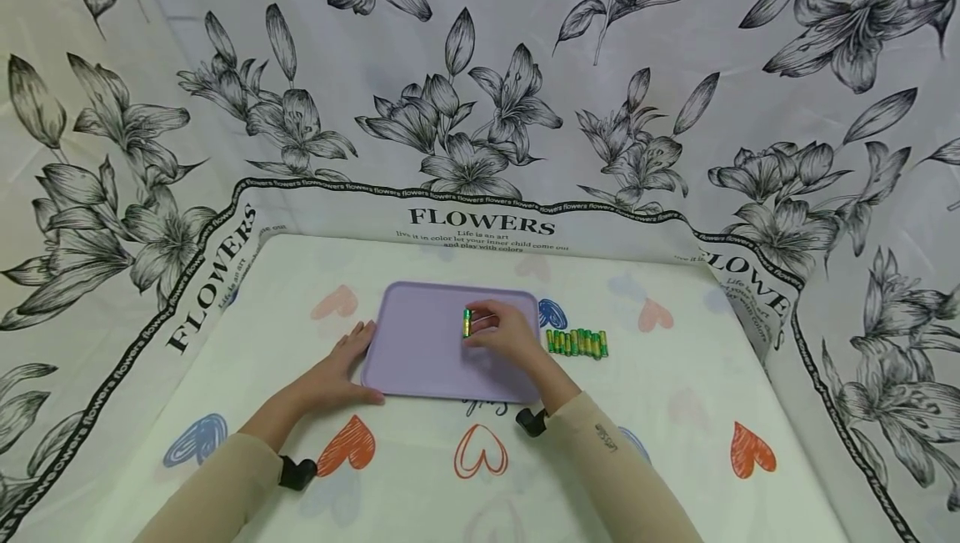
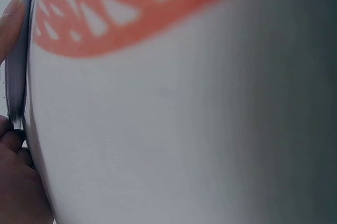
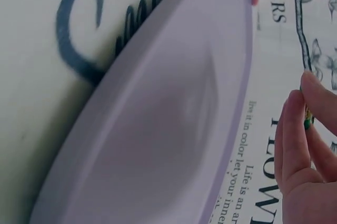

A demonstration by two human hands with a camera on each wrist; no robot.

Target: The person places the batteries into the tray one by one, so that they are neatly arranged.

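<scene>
My right hand (image 1: 501, 333) pinches a small green-and-gold battery (image 1: 467, 324) upright between thumb and fingertips, over the lilac tray (image 1: 420, 343). In the right wrist view most of that battery (image 3: 308, 120) is hidden behind the fingers. At the tray's near left corner my left hand (image 1: 333, 372) lies spread, its fingers along the left rim and its thumb at the front rim. The left wrist view catches only the thumb (image 2: 11, 21) against the rim. To the right of the tray, several like batteries (image 1: 576, 343) lie side by side in a row.
A pale cloth (image 1: 420, 476) printed with hearts covers the table. Behind it and at both sides hangs a white flowered curtain (image 1: 480, 151) with a black border band. Black wrist cameras (image 1: 297, 473) sit at both cuffs.
</scene>
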